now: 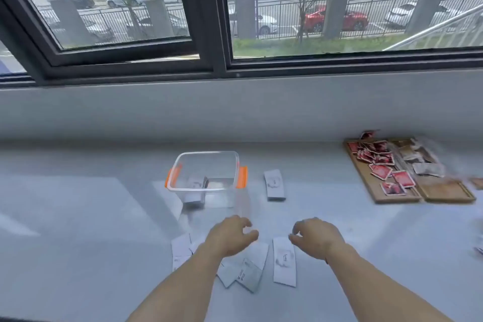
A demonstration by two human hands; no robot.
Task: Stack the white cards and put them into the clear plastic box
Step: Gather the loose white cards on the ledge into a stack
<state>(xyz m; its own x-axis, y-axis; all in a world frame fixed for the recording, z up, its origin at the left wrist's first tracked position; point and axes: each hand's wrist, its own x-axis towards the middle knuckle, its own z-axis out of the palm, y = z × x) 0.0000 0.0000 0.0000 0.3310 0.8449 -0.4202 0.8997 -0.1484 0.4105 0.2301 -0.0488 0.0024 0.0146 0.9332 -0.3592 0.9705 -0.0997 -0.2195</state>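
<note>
Both hands over the grey table (78, 217), palms down, nothing gripped. Left hand (231, 236) has fingers loosely spread and curled, hovering above a scatter of white cards (245, 269) that lie overlapped under and just behind it; more cards (180, 251) stick out to its left. Right hand (315, 236) has fingers curled, tips just at the far end of a single white card (284, 261) lying flat; contact unclear due to blur. Clear plastic box (206, 175) with orange clips sits ahead of the left hand, open top, a few cards already inside, one leaning on edge. One more card stack (274, 184) lies ahead, between the hands, right of the box. Wooden tray (392, 196) with red packets far right of the right hand.
</note>
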